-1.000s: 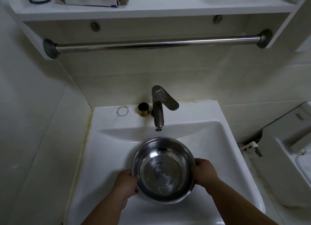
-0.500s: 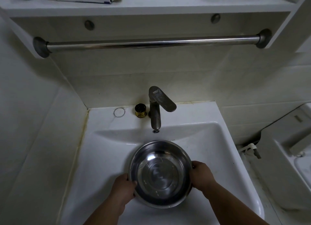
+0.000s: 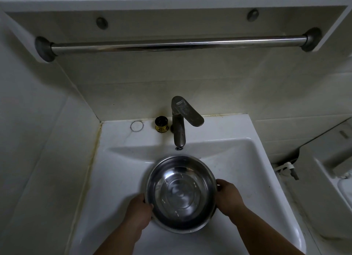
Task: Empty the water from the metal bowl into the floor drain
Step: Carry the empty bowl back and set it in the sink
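Now, bowl: metal bowl [image 3: 181, 193] sits over the white sink [image 3: 118, 178] basin, below the faucet [image 3: 180, 121], with clear water showing over its ringed bottom.
Left hand [image 3: 138, 210]: clasped on the bowl's left rim — thumb over the edge.
Right hand [image 3: 228, 196]: clasped on the right rim.
Ledge: small gold cap [image 3: 162, 124] just left of the faucet.
Above: towel bar [image 3: 177, 45] under a shelf [image 3: 171, 1].
Writing: faint mark on the faucet handle — too small to read.
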The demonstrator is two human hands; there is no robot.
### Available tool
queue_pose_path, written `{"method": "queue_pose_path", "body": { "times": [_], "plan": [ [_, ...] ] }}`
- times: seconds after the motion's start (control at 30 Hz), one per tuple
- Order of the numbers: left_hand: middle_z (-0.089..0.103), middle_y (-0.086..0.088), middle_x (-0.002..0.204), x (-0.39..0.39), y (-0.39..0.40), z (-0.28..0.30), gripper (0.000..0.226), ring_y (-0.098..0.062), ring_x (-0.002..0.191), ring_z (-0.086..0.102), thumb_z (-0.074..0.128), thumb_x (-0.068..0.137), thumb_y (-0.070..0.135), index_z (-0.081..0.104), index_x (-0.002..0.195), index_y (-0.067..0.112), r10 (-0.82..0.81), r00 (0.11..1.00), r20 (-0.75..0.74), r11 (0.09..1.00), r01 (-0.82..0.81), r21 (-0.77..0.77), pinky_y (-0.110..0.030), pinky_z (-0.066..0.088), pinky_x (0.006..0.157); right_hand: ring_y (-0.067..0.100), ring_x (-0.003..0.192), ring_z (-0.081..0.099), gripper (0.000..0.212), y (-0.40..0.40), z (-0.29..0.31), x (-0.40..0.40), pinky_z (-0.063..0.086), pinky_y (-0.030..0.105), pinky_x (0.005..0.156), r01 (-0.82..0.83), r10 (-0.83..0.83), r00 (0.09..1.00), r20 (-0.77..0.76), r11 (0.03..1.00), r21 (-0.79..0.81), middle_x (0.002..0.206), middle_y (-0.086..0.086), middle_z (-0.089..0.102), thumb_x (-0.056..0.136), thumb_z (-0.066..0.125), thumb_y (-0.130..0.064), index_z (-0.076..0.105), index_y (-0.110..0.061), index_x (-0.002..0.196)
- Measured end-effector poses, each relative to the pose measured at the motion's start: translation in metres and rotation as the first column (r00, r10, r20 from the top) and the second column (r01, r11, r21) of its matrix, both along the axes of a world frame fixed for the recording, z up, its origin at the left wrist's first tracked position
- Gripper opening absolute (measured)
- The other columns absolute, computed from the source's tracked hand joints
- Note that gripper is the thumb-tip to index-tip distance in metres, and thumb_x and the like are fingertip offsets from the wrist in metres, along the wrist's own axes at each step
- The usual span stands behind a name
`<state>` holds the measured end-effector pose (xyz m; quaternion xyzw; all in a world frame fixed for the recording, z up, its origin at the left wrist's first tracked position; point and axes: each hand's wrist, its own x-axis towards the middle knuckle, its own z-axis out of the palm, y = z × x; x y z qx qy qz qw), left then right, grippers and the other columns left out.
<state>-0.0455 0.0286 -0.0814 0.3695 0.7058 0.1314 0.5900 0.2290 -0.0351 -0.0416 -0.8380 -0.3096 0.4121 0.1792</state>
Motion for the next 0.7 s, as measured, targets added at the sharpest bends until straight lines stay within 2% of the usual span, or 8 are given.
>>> {"method": "queue_pose_path", "body": {
  "times": [0.07, 0.17, 0.37, 0.47, 0.6, 0.7],
  "plan": [
    [0.081, -0.021, 0.09, -0.0014, 0.0021, -0.0016, 0.032, -0.045, 0.096, 0.075, 0.052, 0.085, -0.01, 0.078, 0.092, 0.007, 0.015, 1.0, 0.001, 1.0, -0.015, -0.001, -0.063, 0.059, 0.092, 0.024, 0.089, 0.075, 0.038, 0.0019, -0.0007, -0.0011, 0.064, 0.041, 0.086, 0.002, -0.001, 1.0, -0.019, 1.0, 0.008, 0.105, 0.003, 0.079, 0.098, 0.057, -0.002, 0.068, -0.015, 0.132],
    [0.081, -0.02, 0.084, -0.004, 0.0043, -0.0048, 0.029, -0.045, 0.089, 0.076, 0.055, 0.081, -0.008, 0.079, 0.088, 0.006, 0.039, 0.999, -0.024, 0.999, -0.038, 0.029, -0.062, 0.062, 0.083, 0.025, 0.086, 0.077, 0.04, 0.0046, -0.0016, -0.0042, 0.065, 0.047, 0.088, 0.009, -0.008, 0.999, -0.051, 1.0, 0.009, 0.103, 0.003, 0.08, 0.098, 0.059, -0.002, 0.065, -0.016, 0.135],
    [0.081, -0.015, 0.077, -0.0063, 0.0057, -0.0055, 0.027, -0.04, 0.081, 0.077, 0.058, 0.076, -0.006, 0.08, 0.082, 0.009, 0.004, 0.996, -0.084, 0.997, 0.002, 0.073, -0.049, 0.063, 0.07, 0.028, 0.087, 0.078, 0.043, 0.0069, -0.0033, -0.0059, 0.066, 0.043, 0.085, 0.022, -0.022, 0.998, -0.053, 1.0, -0.003, 0.108, 0.006, 0.08, 0.097, 0.059, 0.002, 0.065, -0.014, 0.137],
    [0.08, -0.014, 0.076, -0.0065, 0.0056, -0.0056, 0.026, -0.034, 0.075, 0.073, 0.058, 0.077, -0.005, 0.079, 0.082, 0.009, 0.019, 0.996, -0.082, 0.997, -0.013, 0.072, -0.042, 0.059, 0.066, 0.031, 0.085, 0.078, 0.041, 0.0073, -0.0024, -0.0066, 0.065, 0.039, 0.076, 0.022, -0.022, 0.999, -0.049, 1.0, -0.01, 0.109, 0.009, 0.08, 0.098, 0.059, 0.002, 0.065, -0.012, 0.136],
    [0.081, -0.013, 0.076, -0.0071, 0.0037, -0.0059, 0.027, -0.039, 0.082, 0.077, 0.058, 0.078, -0.006, 0.08, 0.084, 0.009, 0.026, 0.997, -0.075, 0.997, -0.02, 0.071, -0.043, 0.061, 0.067, 0.032, 0.091, 0.077, 0.039, 0.0062, -0.0021, -0.0093, 0.063, 0.044, 0.086, 0.002, -0.002, 0.999, -0.038, 1.0, -0.007, 0.108, 0.009, 0.08, 0.097, 0.06, -0.001, 0.067, -0.011, 0.135],
    [0.081, -0.012, 0.074, -0.01, 0.0023, -0.0072, 0.025, -0.04, 0.084, 0.077, 0.06, 0.075, -0.002, 0.081, 0.082, 0.011, 0.025, 0.997, -0.067, 0.997, -0.02, 0.078, -0.044, 0.062, 0.068, 0.031, 0.09, 0.077, 0.04, 0.0072, -0.0013, -0.0101, 0.065, 0.047, 0.088, -0.004, 0.003, 0.998, -0.058, 1.0, -0.012, 0.107, 0.009, 0.08, 0.097, 0.061, -0.001, 0.067, -0.011, 0.135]
  ]
}}
